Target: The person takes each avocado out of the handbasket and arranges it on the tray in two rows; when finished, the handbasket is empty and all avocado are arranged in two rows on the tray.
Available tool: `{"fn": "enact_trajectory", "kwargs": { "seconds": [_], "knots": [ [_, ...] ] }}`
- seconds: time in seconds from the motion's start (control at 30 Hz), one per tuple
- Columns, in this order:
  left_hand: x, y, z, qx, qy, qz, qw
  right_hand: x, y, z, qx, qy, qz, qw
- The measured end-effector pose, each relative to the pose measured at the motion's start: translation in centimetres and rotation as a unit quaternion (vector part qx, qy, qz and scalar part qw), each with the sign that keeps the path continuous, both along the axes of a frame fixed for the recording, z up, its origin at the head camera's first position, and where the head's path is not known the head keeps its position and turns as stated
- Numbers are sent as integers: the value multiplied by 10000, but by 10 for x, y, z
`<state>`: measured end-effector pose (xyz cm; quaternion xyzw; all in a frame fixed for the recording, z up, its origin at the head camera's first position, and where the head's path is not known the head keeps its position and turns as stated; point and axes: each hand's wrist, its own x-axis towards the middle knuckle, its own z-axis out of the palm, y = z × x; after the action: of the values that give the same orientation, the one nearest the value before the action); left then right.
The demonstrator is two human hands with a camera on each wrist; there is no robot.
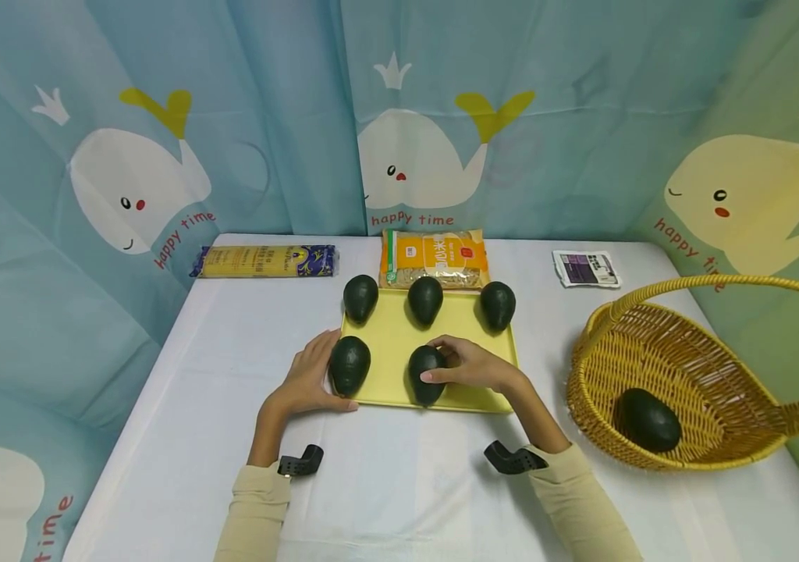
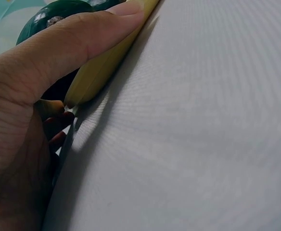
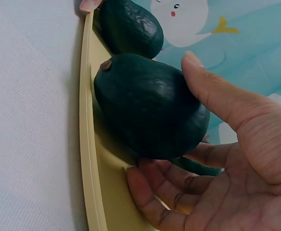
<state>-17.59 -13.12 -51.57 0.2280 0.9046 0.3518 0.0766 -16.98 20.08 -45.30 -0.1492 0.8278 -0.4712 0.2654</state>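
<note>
A yellow tray (image 1: 388, 336) lies on the white table with dark green avocados on it. My left hand (image 1: 307, 380) holds the tray's front left corner, its thumb (image 2: 90, 38) along the front rim and the fingers at the left side. Right beside that hand is the front left avocado (image 1: 349, 366). My right hand (image 1: 473, 365) grips the front middle avocado (image 3: 147, 103) from its right side, thumb on top and fingers low by the tray. Along the back of the tray sit a left avocado (image 1: 360, 298), a middle avocado (image 1: 425, 300) and a right avocado (image 1: 498, 306).
On the right stands a wicker basket (image 1: 585, 390) with a tall handle and one avocado (image 1: 648, 420) inside. Behind the tray lies an orange food bag (image 1: 435, 257). A spaghetti pack (image 1: 266, 261) is at the back left, a small purple-white sachet (image 1: 587, 268) at the back right.
</note>
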Motion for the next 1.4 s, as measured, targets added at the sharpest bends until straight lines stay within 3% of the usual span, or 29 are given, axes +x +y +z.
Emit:
{"fn": "enact_trajectory", "kwargs": {
  "seconds": [0.4, 0.6, 1.4],
  "knots": [
    [0, -1, -1, 7, 57, 16, 10000, -2, -3, 1, -55, 280, 309, 9991],
    [0, 0, -4, -4, 65, -8, 10000, 0, -3, 0, -107, 187, 32, 9998],
    [1, 0, -1, 25, 48, 35, 10000, 5, -5, 0, 58, 239, -178, 9995]
  ]
}}
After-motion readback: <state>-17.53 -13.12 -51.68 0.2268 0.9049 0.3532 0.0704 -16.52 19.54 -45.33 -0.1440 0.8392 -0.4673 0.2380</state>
